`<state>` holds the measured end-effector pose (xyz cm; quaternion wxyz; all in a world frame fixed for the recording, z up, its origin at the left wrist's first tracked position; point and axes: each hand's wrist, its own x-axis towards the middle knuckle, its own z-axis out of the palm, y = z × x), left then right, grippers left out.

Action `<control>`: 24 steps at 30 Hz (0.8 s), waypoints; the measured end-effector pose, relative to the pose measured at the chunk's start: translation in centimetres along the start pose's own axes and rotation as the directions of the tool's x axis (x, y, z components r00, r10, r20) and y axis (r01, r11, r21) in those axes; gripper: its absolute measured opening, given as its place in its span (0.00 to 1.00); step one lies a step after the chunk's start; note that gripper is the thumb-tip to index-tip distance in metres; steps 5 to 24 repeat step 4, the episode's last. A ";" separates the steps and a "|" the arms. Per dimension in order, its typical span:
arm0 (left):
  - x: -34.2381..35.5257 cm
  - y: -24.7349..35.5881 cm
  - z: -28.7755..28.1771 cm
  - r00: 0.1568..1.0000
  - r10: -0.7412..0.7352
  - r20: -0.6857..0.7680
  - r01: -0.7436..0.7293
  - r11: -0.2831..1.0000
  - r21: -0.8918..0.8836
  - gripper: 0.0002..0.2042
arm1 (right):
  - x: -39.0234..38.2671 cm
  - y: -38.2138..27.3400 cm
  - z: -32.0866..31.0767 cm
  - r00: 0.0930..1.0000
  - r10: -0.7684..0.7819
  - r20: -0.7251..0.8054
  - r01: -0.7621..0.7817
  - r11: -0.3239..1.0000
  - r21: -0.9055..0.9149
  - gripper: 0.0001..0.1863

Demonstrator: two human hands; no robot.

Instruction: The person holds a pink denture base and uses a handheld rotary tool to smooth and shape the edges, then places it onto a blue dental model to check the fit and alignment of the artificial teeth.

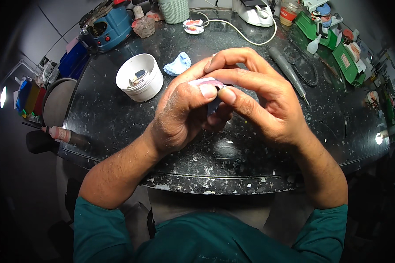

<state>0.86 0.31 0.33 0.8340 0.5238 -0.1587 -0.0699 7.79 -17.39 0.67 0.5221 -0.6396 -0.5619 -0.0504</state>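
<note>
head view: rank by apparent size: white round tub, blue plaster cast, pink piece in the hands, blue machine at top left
1. blue machine
2. white round tub, close to the machine in apparent size, and the machine lies farther off, so this order is unsure
3. blue plaster cast
4. pink piece, mostly hidden by both hands, so unsure

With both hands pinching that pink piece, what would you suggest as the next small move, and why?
Probably turn the pink piece slightly between the thumbs to expose more of it. The left hand and right hand cover most of it, so only its top edge shows above the dusty black table.
</note>
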 end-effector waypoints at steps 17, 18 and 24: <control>0.0 -0.3 -0.2 0.999 -0.002 0.033 0.003 0.999 -0.047 0.28 | 0.1 0.0 -0.2 1.000 0.016 0.008 -0.017 0.999 0.030 0.16; 0.0 -0.3 -0.2 0.999 -0.002 0.033 0.003 0.999 -0.047 0.28 | 0.1 0.0 -0.2 1.000 0.016 0.008 -0.017 0.999 0.030 0.16; 0.0 -0.3 -0.2 0.999 -0.002 0.033 0.003 0.999 -0.047 0.28 | 0.1 0.0 -0.2 1.000 0.016 0.008 -0.017 0.999 0.030 0.16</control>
